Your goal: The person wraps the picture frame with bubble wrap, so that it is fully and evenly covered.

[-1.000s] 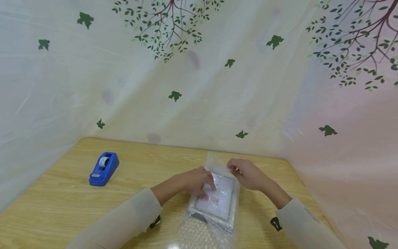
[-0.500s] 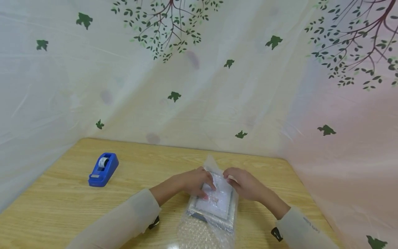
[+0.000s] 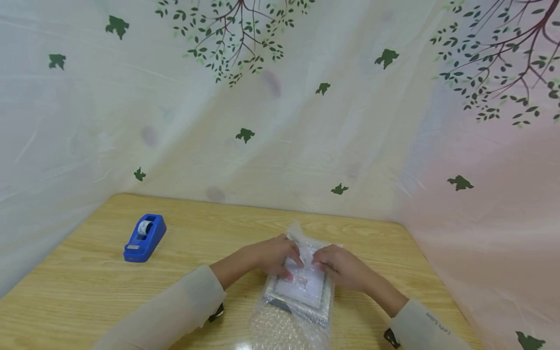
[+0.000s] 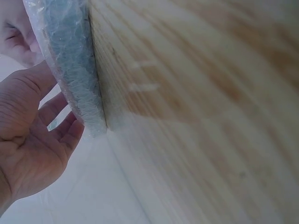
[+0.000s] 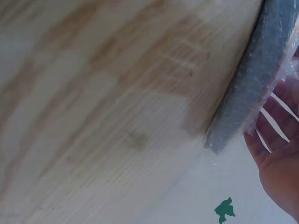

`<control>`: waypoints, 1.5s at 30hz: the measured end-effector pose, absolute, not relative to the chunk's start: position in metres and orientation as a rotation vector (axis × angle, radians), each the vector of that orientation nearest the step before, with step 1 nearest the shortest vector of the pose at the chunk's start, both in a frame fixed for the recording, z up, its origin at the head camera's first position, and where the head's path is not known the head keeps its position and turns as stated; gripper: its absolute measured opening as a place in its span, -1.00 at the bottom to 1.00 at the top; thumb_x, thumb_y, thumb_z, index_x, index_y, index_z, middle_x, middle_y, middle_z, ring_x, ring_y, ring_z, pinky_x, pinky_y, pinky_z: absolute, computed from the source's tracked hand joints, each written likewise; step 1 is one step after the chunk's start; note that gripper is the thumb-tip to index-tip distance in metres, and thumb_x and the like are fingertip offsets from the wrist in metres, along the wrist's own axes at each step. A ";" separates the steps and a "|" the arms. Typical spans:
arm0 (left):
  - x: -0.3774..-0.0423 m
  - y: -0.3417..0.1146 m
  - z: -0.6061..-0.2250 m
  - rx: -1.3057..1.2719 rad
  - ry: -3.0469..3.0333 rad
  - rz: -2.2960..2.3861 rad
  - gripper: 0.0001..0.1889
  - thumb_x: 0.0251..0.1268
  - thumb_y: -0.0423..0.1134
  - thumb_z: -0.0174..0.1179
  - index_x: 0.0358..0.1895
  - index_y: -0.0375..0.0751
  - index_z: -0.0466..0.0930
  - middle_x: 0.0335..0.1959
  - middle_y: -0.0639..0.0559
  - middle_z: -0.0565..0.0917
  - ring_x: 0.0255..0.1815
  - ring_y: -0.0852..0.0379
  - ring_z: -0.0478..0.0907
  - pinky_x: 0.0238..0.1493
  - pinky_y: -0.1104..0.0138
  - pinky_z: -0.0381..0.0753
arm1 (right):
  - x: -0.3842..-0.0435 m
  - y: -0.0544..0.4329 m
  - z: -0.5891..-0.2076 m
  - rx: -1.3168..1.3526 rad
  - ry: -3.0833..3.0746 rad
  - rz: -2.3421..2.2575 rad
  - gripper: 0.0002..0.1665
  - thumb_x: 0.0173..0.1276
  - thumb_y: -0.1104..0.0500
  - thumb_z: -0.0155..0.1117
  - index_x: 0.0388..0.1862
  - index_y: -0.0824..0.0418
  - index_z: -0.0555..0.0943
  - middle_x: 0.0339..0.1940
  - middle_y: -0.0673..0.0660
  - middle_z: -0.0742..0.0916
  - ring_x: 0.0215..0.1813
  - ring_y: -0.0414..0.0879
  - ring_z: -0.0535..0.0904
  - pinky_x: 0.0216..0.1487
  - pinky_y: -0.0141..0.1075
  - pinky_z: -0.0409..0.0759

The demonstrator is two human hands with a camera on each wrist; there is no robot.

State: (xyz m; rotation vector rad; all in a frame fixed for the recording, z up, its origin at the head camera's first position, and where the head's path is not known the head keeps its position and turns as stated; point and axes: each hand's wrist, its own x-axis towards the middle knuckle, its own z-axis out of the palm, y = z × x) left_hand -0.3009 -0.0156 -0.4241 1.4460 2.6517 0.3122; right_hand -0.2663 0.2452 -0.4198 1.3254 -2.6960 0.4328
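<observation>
A picture frame [image 3: 302, 290] with a pale front lies flat on the table, seen through clear bubble wrap [image 3: 280, 330]. My left hand [image 3: 277, 255] rests on its left part, thumb and fingers spread and pressing the wrap down. From the right, my right hand [image 3: 341, 266] holds the wrap's folded far flap between thumb and fingers over the frame's upper half. The wrapped side edge of the frame shows in the left wrist view beside my left fingers [image 4: 70, 133], and in the right wrist view beside my right fingers [image 5: 268, 126].
A blue tape dispenser [image 3: 146, 238] with a roll of tape stands at the left on the wooden table [image 3: 210, 223]. Loose bubble wrap extends toward me below the frame. A pale curtain [image 3: 284, 160] printed with leaves hangs behind the table's far edge.
My right hand has come down and toward me with the raised flap of bubble wrap, laying it over the frame. The left hand has stayed in place.
</observation>
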 end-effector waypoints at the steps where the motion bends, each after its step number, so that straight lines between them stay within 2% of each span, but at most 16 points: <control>1: -0.301 -0.016 -0.424 1.450 2.652 0.312 -0.61 0.23 -0.04 0.47 0.15 0.11 0.76 0.19 0.08 0.66 0.23 0.04 0.45 0.31 0.25 0.41 | -0.265 0.245 -0.421 1.331 -2.694 0.427 -0.83 0.48 0.32 0.27 -0.06 0.21 0.75 0.04 0.13 0.77 0.11 0.08 0.66 0.15 0.02 0.62; 9: -0.298 -0.016 -0.421 1.449 2.652 0.317 -0.61 0.24 -0.04 0.46 0.15 0.08 0.75 0.23 0.02 0.64 0.28 -0.02 0.46 0.36 0.21 0.40 | -0.259 0.247 -0.422 1.356 -2.726 0.408 -0.70 0.39 0.31 0.37 0.09 0.25 0.74 0.13 0.18 0.76 0.17 0.13 0.66 0.20 0.04 0.60; 14: -0.298 -0.016 -0.421 1.440 2.646 0.313 -0.60 0.25 -0.06 0.46 0.16 0.09 0.75 0.24 0.03 0.64 0.28 -0.01 0.45 0.35 0.22 0.41 | -0.261 0.245 -0.426 1.259 -2.683 0.439 -0.64 0.34 0.40 0.37 0.12 0.28 0.68 0.10 0.15 0.73 0.15 0.09 0.64 0.17 0.00 0.62; 17: -0.299 -0.015 -0.421 1.443 2.647 0.308 -0.60 0.25 -0.05 0.46 0.16 0.09 0.75 0.24 0.05 0.64 0.27 0.01 0.45 0.34 0.23 0.41 | -0.264 0.243 -0.426 1.174 -2.638 0.325 -0.60 0.30 0.35 0.44 0.12 0.26 0.66 0.09 0.14 0.71 0.11 0.06 0.62 0.11 -0.01 0.63; 21: -0.299 -0.015 -0.422 1.423 2.647 0.302 -0.60 0.26 -0.04 0.45 0.17 0.10 0.74 0.25 0.06 0.64 0.28 0.01 0.45 0.34 0.24 0.41 | -0.269 0.243 -0.425 1.050 -2.607 0.214 -0.61 0.25 0.33 0.50 0.06 0.24 0.68 0.02 0.14 0.75 0.00 0.06 0.64 0.02 -0.03 0.64; 28: -0.299 -0.016 -0.423 1.445 2.651 0.293 -0.60 0.26 -0.04 0.46 0.17 0.10 0.75 0.24 0.05 0.65 0.25 0.02 0.45 0.30 0.26 0.41 | -0.273 0.243 -0.423 0.860 -2.615 0.335 -0.79 0.25 0.45 0.44 -0.18 0.22 0.72 -0.20 0.08 0.78 -0.12 0.01 0.70 -0.09 -0.07 0.69; 34: -0.299 -0.016 -0.423 1.477 2.658 0.271 -0.60 0.26 -0.03 0.45 0.17 0.10 0.74 0.24 0.03 0.65 0.26 0.02 0.47 0.32 0.25 0.40 | -0.269 0.239 -0.424 0.937 -2.505 0.288 -0.81 0.23 0.42 0.47 -0.25 0.20 0.69 -0.26 0.05 0.76 -0.15 -0.02 0.69 -0.11 -0.12 0.70; 40: -0.299 -0.016 -0.422 1.474 2.650 0.288 -0.59 0.27 -0.04 0.44 0.19 0.08 0.73 0.27 -0.01 0.63 0.30 -0.02 0.46 0.35 0.23 0.40 | -0.265 0.237 -0.426 1.066 -2.425 0.148 -0.83 0.21 0.43 0.45 -0.29 0.21 0.70 -0.33 0.03 0.73 -0.23 -0.05 0.67 -0.24 -0.19 0.70; 45: -0.299 -0.016 -0.423 1.475 2.651 0.281 -0.59 0.29 -0.02 0.42 0.20 0.08 0.73 0.27 -0.02 0.63 0.30 -0.04 0.46 0.34 0.21 0.40 | -0.265 0.237 -0.426 1.155 -2.473 0.099 -0.81 0.20 0.46 0.40 -0.28 0.22 0.73 -0.30 0.06 0.77 -0.22 -0.04 0.70 -0.21 -0.20 0.71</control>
